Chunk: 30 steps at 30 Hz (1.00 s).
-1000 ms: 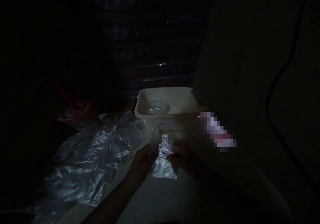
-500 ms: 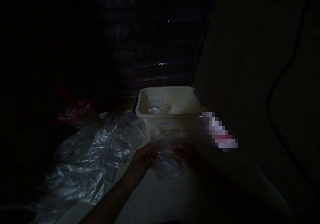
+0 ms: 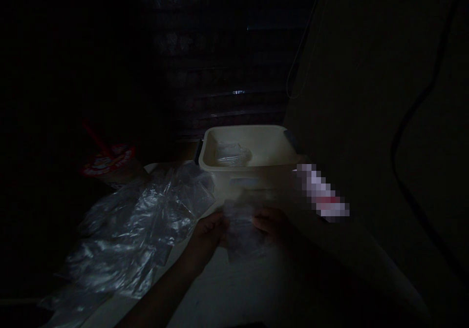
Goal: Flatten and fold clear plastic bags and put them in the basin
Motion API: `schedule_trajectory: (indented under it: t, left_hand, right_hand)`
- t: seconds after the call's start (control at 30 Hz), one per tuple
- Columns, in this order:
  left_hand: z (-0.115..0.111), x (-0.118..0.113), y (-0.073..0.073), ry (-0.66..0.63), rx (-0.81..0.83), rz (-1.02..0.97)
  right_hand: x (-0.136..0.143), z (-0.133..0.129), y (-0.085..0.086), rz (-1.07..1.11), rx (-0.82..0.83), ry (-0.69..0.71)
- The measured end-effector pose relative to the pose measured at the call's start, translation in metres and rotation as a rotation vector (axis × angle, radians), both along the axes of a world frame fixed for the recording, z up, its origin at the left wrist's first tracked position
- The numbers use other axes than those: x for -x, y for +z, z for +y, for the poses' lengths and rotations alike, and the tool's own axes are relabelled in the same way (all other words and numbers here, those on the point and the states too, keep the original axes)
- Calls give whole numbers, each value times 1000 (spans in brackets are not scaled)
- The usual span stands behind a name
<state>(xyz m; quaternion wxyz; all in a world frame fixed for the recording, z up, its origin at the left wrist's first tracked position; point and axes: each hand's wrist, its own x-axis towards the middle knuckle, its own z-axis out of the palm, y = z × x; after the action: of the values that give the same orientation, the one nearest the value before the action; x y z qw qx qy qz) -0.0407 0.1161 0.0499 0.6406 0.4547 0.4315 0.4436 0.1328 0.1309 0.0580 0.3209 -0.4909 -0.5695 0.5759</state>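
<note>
Between my two hands is a clear plastic bag [image 3: 240, 233], blurred, above the pale tabletop [image 3: 216, 294]. My left hand [image 3: 209, 230] pinches its left edge, and my right hand [image 3: 273, 223] grips its right side. Just beyond stands a cream plastic tub [image 3: 252, 172] with dark handles. Some folded clear plastic [image 3: 230, 153] lies inside, toward its left. A heap of clear plastic bags [image 3: 135, 230] spreads over the table to the left of my left forearm. The scene is very dark, so fine detail is lost.
At the back left stands a drink cup [image 3: 113, 164] with a red-patterned lid and red straw. A pixelated white and red object [image 3: 322, 194] lies right of the tub. A dark cable [image 3: 395, 147] hangs at the right, before a dim panel.
The clear bag between my hands looks flatter and cloudier, smeared by motion. My hands have barely shifted, and the tub, cup and heap stay in place.
</note>
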Motion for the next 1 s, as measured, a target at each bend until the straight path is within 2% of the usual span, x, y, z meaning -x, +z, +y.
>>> schedule_trajectory:
  t: [0.3,0.37,0.43,0.53,0.6,0.67,0.73,0.83,0.9,1.0]
  left_hand:
    - [0,9,2,27,-83,120]
    - [-1,9,4,26,-181,215]
    - [-1,9,6,15,-351,342]
    - [0,10,6,-9,-612,571]
    - [0,10,5,-18,-724,754]
    - [-1,8,2,-37,-788,933]
    - [-4,3,-2,-79,-813,1089]
    - [-12,-7,-7,-143,-847,1281]
    - [-18,-11,-9,-187,-883,1379]
    - [-23,-13,-12,-246,-949,1469]
  right_hand:
    - [-5,5,-7,77,37,-32]
    - [-6,10,-12,86,62,-43]
    - [-8,14,-17,63,37,-60]
    - [-11,16,-20,-21,-181,-163]
    - [-14,11,-19,-101,-358,-257]
    - [-15,3,-16,-251,-540,-294]
    - [-13,-5,-12,-444,-738,-258]
    - [-2,-18,-6,-646,-953,-92]
    - [8,-25,-4,-742,-1011,39]
    - [16,-31,-5,-869,-1002,177]
